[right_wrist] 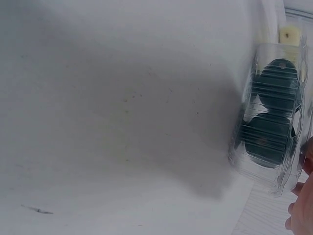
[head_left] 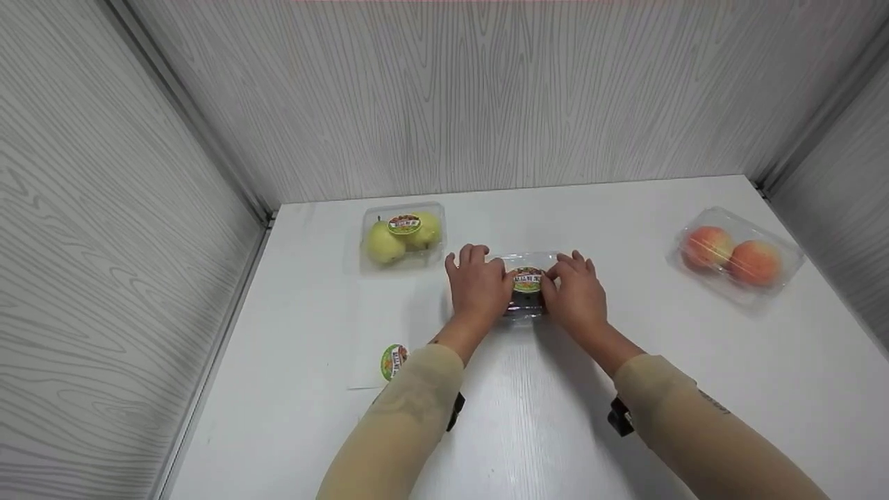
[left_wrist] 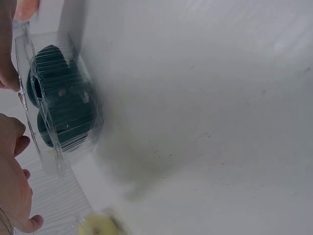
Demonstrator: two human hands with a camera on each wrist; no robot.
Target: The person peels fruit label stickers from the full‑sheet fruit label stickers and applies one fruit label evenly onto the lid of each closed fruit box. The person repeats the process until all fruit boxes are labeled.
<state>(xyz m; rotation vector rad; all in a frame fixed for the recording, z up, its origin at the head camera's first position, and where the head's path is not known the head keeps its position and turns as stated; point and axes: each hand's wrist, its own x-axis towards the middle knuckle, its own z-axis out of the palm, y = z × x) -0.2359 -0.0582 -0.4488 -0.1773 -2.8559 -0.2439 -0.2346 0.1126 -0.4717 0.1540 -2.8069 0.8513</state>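
A clear plastic clamshell box (head_left: 519,314) stands closed in the middle of the white table, with two dark green fruits (right_wrist: 278,87) inside, probably avocados. An oval printed sticker (head_left: 528,280) lies on its lid. My left hand (head_left: 479,288) rests at the lid's left side, its thumb touching the sticker's left edge. From the right, my right hand (head_left: 578,292) touches the sticker's other edge with its thumb side. The other fingers of both hands are spread loosely over the lid. The wrist views show the box (left_wrist: 73,147) from its near side, with each hand only partly in frame.
A clear box with yellow-green pears (head_left: 386,243) and a sticker stands at the back left. Another box, holding two red-orange fruits (head_left: 754,262), sits at the right. A sticker (head_left: 394,361) on a white backing sheet (head_left: 368,375) lies by the left forearm. Wood-grain panels (head_left: 444,97) enclose the table.
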